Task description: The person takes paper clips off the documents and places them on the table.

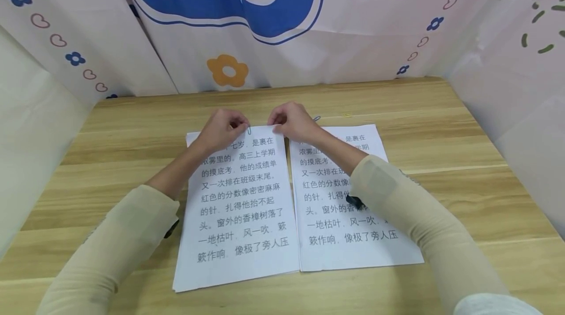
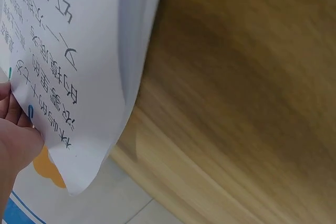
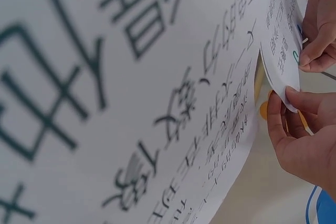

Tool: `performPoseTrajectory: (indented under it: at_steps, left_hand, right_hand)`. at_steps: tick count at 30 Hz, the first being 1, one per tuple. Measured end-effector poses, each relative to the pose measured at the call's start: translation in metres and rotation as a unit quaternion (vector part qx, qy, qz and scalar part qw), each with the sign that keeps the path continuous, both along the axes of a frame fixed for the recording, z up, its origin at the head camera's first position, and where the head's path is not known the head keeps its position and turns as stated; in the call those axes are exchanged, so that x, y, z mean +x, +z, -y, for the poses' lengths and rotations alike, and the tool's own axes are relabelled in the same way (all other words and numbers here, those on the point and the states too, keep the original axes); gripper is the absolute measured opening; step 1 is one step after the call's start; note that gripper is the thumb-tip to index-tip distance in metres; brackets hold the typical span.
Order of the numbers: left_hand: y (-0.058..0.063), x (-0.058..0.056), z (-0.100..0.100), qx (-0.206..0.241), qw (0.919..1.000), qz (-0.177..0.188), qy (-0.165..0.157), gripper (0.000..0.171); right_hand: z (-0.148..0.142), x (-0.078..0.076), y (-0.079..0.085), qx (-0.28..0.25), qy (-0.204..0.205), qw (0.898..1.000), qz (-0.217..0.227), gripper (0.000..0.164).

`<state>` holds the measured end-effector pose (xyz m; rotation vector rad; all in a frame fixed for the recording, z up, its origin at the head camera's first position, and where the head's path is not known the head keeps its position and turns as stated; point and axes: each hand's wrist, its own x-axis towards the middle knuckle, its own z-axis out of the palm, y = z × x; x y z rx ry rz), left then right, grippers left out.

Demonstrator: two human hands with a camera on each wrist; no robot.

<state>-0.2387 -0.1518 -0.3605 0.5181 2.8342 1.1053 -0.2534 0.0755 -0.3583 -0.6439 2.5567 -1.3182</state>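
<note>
Two stacks of printed paper lie side by side, the left stack (image 1: 240, 197) and the right stack (image 1: 353, 236). At the left stack's top edge my left hand (image 1: 224, 128) pinches the outer end of a green paper clip (image 3: 296, 56), which sits on the sheets. A blue paper clip (image 2: 31, 112) also grips that edge, closer to the left corner; the hand hides it in the head view. My right hand (image 1: 293, 121) pinches the left stack's top right corner between thumb and fingers. In the right wrist view that corner (image 3: 290, 103) bends up slightly.
A blue paper clip (image 1: 316, 118) lies behind the right stack, with a yellow paper clip (image 1: 347, 115) to its right. The wooden table (image 1: 459, 197) meets a printed cloth backdrop (image 1: 353, 50) at the back.
</note>
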Motion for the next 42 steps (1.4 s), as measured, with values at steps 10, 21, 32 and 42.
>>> performPoseTrajectory:
  at_steps: [10,21,32,42]
  left_hand:
    - [0.003,-0.001,0.001,-0.017,0.9997,0.006,-0.013,0.015]
    - [0.014,-0.006,-0.002,-0.112,0.9883,-0.049,-0.091,0.014]
    - [0.004,-0.007,-0.002,-0.092,0.9897,-0.060,-0.092,0.014]
    - [0.004,-0.007,-0.002,-0.072,0.9963,-0.014,-0.046,0.016]
  right_hand:
    - [-0.001,-0.002,-0.001,-0.002,-0.003,1.000,0.000,0.013]
    - [-0.003,-0.002,-0.001,-0.007,0.003,1.000,-0.006,0.013]
    - [-0.003,-0.001,-0.002,-0.001,0.003,1.000,0.002,0.013]
    - [-0.004,-0.001,-0.001,-0.001,-0.003,1.000,0.002,0.012]
